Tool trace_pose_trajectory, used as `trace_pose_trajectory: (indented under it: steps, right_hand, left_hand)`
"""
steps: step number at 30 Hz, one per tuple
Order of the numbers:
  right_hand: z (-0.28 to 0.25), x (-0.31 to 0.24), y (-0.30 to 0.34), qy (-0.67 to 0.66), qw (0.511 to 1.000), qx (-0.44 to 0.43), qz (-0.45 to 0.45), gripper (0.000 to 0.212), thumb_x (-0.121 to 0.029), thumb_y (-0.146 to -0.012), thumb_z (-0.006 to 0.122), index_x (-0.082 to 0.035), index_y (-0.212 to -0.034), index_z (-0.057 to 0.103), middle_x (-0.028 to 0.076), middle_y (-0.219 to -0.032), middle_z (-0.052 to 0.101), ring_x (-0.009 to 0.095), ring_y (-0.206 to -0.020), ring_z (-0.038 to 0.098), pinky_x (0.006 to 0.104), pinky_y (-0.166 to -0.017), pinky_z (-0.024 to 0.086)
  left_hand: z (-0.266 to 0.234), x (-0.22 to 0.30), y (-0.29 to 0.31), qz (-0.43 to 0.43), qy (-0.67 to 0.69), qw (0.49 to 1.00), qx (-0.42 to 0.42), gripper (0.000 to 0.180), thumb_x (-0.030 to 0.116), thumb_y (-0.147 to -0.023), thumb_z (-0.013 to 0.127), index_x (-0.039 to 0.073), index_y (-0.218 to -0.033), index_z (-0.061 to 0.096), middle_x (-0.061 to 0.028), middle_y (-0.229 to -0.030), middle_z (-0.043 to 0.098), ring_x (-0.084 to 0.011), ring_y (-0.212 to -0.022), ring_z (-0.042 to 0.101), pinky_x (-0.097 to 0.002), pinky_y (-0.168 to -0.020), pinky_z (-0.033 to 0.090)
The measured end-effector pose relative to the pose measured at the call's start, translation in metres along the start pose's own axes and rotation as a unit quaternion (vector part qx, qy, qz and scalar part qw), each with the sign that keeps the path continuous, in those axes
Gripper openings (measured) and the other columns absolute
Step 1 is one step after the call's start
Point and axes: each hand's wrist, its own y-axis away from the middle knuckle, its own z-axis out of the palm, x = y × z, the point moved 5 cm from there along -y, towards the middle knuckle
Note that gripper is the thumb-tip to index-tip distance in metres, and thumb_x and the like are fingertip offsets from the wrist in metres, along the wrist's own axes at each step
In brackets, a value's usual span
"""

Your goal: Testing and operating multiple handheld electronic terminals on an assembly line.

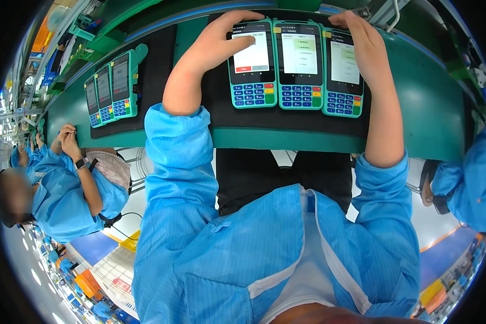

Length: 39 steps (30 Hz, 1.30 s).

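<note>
Three payment terminals stand side by side on a black mat [237,121], each with a lit screen, blue keys and a teal case. My left hand [216,43] reaches round the top left corner of the left terminal [254,78]; its fingers curl along the top edge and its thumb lies over the lit screen. The middle terminal [299,75] is between my hands, touched by neither as far as I see. Round the upper right corner of the right terminal [343,81] bends my right hand [364,46], closed against the case, its thumb hidden.
More payment terminals [113,89] stand in a row on another mat at the left of the green table [416,92]. A co-worker in a blue smock [70,200] sits at the left with hands together. Another person's blue sleeve [464,189] shows at the right.
</note>
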Motion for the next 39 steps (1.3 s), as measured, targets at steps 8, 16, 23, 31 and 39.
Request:
trace_pose_trajectory:
  steps: [8,16,23,31,39]
  right_hand:
    - [0.006,-0.005,0.003,0.001,1.000,0.012,0.006,0.039,-0.030,-0.097,0.041,0.002,-0.102,0.063,0.009,-0.101,0.065,0.016,-0.099,0.057,0.0263,-0.092,0.040]
    - [0.007,-0.002,0.001,-0.002,1.000,0.012,-0.004,0.043,-0.038,-0.094,0.046,-0.001,-0.107,0.062,0.010,-0.102,0.065,0.019,-0.097,0.059,0.0269,-0.087,0.042]
    - [0.010,-0.010,0.000,0.006,1.000,0.011,-0.011,0.043,-0.038,-0.093,0.046,0.000,-0.105,0.063,0.011,-0.101,0.065,0.020,-0.097,0.059,0.0275,-0.086,0.042]
    - [0.000,-0.013,-0.002,0.064,0.997,0.043,0.004,0.041,-0.036,-0.093,0.046,0.000,-0.101,0.064,0.013,-0.098,0.065,0.022,-0.093,0.059,0.0292,-0.084,0.042]
    - [0.019,-0.053,-0.004,0.133,0.987,0.058,-0.065,0.037,-0.031,-0.093,0.046,0.000,-0.098,0.064,0.014,-0.095,0.065,0.026,-0.089,0.059,0.0304,-0.081,0.043]
  left_hand:
    - [-0.002,0.001,0.004,0.000,-0.025,1.000,0.005,0.042,0.012,-0.080,0.060,0.013,-0.121,0.055,-0.0094,-0.118,0.058,-0.0223,-0.097,0.060,-0.0298,-0.076,0.053]
    - [-0.003,-0.001,0.004,-0.004,-0.011,1.000,0.006,0.041,0.014,-0.081,0.059,0.013,-0.122,0.055,-0.0092,-0.118,0.058,-0.0227,-0.098,0.060,-0.0299,-0.076,0.053]
    - [-0.013,0.003,0.006,0.033,-0.030,0.998,0.037,0.040,0.015,-0.081,0.060,0.013,-0.120,0.057,-0.0091,-0.124,0.053,-0.0252,-0.112,0.052,-0.0326,-0.086,0.047]
    - [-0.171,0.027,0.104,0.074,-0.324,0.831,0.446,0.027,0.017,-0.085,0.058,0.009,-0.109,0.064,-0.0128,-0.121,0.053,-0.0263,-0.116,0.045,-0.0363,-0.099,0.034]
    - [-0.396,-0.222,0.325,-0.345,-0.487,0.696,0.399,0.041,0.034,-0.085,0.055,0.000,-0.105,0.064,-0.0196,-0.106,0.063,-0.0313,-0.105,0.057,-0.0365,-0.091,0.041]
